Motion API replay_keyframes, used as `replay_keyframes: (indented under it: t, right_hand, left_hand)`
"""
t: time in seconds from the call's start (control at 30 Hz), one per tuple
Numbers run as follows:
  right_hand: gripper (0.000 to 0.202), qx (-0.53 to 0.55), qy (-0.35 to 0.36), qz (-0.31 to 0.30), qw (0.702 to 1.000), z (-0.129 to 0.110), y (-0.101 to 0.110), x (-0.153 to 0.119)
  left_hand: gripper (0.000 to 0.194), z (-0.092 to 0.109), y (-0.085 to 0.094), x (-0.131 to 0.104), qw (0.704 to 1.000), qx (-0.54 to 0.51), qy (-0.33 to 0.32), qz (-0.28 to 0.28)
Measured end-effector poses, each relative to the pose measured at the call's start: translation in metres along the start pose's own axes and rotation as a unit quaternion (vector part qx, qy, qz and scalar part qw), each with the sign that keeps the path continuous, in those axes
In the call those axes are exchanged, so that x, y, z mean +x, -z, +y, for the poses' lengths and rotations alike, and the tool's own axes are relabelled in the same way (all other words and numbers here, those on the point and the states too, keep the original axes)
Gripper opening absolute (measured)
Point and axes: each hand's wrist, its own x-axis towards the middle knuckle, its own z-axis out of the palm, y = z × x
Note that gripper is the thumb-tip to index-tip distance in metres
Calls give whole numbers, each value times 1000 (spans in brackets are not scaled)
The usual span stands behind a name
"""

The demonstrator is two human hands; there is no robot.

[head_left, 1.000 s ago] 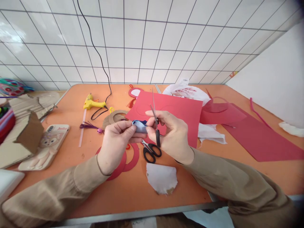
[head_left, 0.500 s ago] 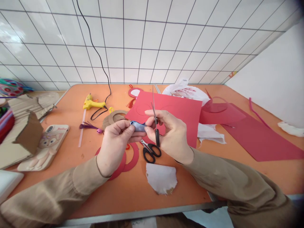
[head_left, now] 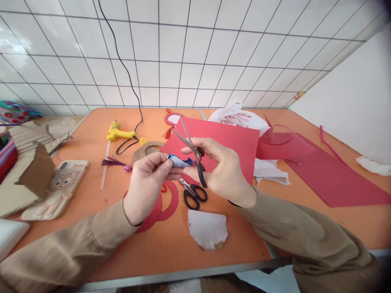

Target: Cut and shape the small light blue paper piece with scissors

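Between thumb and fingers, my left hand (head_left: 151, 179) pinches a small folded strip of blue fabric (head_left: 179, 161). My right hand (head_left: 224, 171) is closed round scissors (head_left: 198, 162) with dark handles; their blades are parted and point up and to the left, above the fabric. The fabric's right end lies close to my right fingers; whether they touch it I cannot tell. Beneath the hands, a second pair of scissors with black handles (head_left: 194, 195) rests on the table, beside red paper rings (head_left: 171, 203). A large red sheet (head_left: 235, 140) lies behind my right hand.
A yellow glue gun (head_left: 120, 132) with a black cord lies at the back left. At left are a phone (head_left: 61, 187) and cut cardboard (head_left: 33, 171). A white scrap (head_left: 207, 228) sits near the front edge. A plastic bag (head_left: 240, 116) and more red sheet (head_left: 332, 175) occupy the right.
The scissors in my right hand have tilted left and their blades have spread wider. My right fingers have loosened from the fabric's right end. My left hand stays nearly in place.
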Motion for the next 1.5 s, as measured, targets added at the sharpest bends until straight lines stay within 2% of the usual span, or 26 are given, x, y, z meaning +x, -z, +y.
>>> replay_keyframes:
  t: [0.3,0.57,0.7,0.9,1.0,1.1,1.27,1.37,1.5]
  right_hand:
    - [38,111,-95,-29,989,3,0,2]
    - [34,151,-158,-21,976,5,-2,5]
    - [32,158,-153,-37,975,5,-2,4]
    - [32,93,-81,-36,992,3,-2,1]
    - [31,76,-72,-26,994,4,-5,0]
    - [31,107,-85,-32,990,5,-5,1]
    - [33,159,-150,-70,973,6,0,6]
    - [33,168,-162,-95,968,5,1,7]
    - [34,182,-158,-113,964,7,-2,5]
  left_hand:
    - [16,1,-1,0,1000,15,5,-14]
    - [16,3,-1,-1,999,-2,31,-7]
    - [14,5,-1,0,999,-3,41,-5]
    - [15,3,-1,2,999,4,32,5]
    - [15,2,-2,1,999,9,38,-4]
    - [15,3,-1,1,999,2,46,-18]
    - [18,3,1,3,995,-14,79,-66]
    - [23,3,2,6,991,0,107,-81]
    - [11,3,2,8,985,21,145,-93]
